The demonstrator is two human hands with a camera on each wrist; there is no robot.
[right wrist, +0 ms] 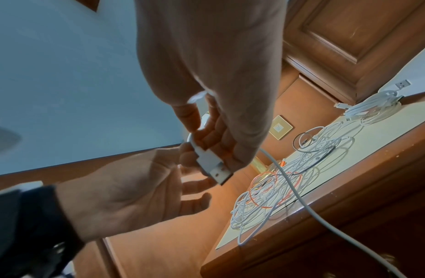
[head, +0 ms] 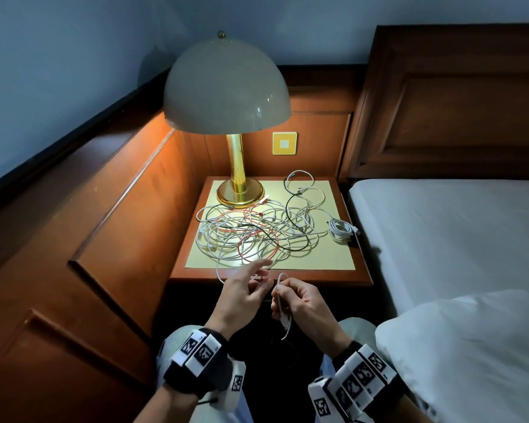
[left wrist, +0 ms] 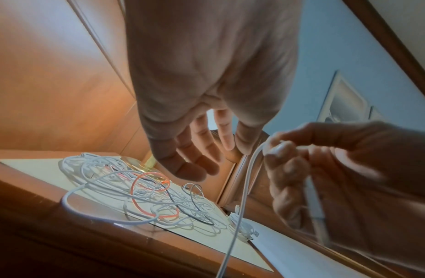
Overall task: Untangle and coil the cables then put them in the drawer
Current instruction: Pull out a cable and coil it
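A tangle of white, red and black cables (head: 251, 233) (left wrist: 145, 195) (right wrist: 278, 188) lies spread on the nightstand top (head: 324, 254). One coiled white cable (head: 341, 231) (right wrist: 371, 108) sits at its right edge. My right hand (head: 293, 296) (right wrist: 214, 135) grips a white cable near its USB plug (right wrist: 215, 167) in front of the nightstand; the cord (left wrist: 240, 197) trails down. My left hand (head: 248, 288) (left wrist: 195, 150) hovers just left of it with fingers spread, holding nothing. I see no drawer front clearly.
A brass lamp (head: 235, 166) with a dome shade stands at the back left of the nightstand. A wall switch plate (head: 284, 143) is behind. Wood panelling (head: 104, 224) runs on the left, the bed (head: 455, 233) and a pillow on the right.
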